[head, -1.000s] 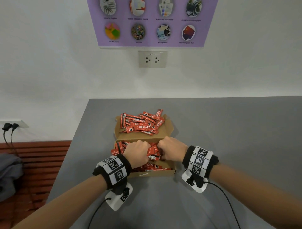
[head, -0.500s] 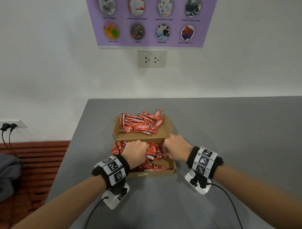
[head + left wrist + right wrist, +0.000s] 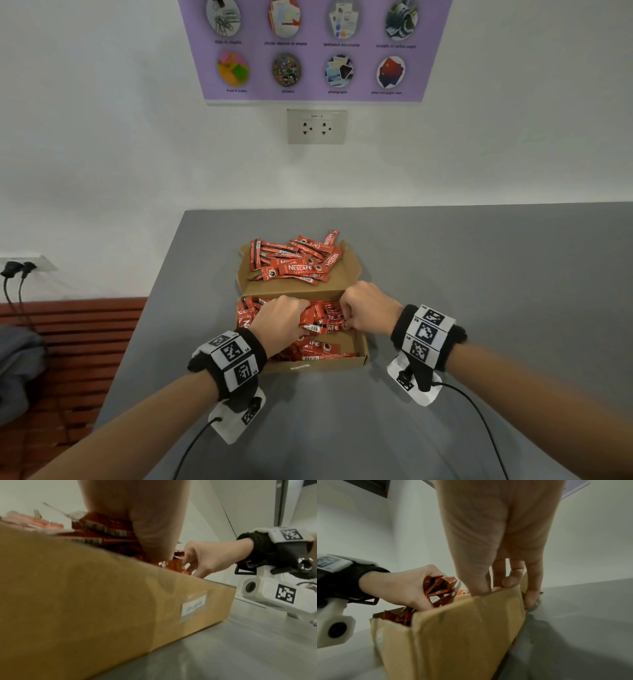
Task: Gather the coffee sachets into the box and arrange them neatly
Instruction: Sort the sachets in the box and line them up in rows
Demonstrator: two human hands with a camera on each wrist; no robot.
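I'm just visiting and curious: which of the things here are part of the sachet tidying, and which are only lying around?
Part of the job:
- coffee sachets
- cardboard box
- left hand, gripping a bundle of sachets
- right hand, fingers among the sachets

Just there:
- grey table
- purple poster
- wall socket
- wooden bench

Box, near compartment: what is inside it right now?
The box holds a jumble of red coffee sachets. The left hand grips a bunch of them; the right hand pinches others. Both hands cover the sachets beneath, and the floor is hidden.
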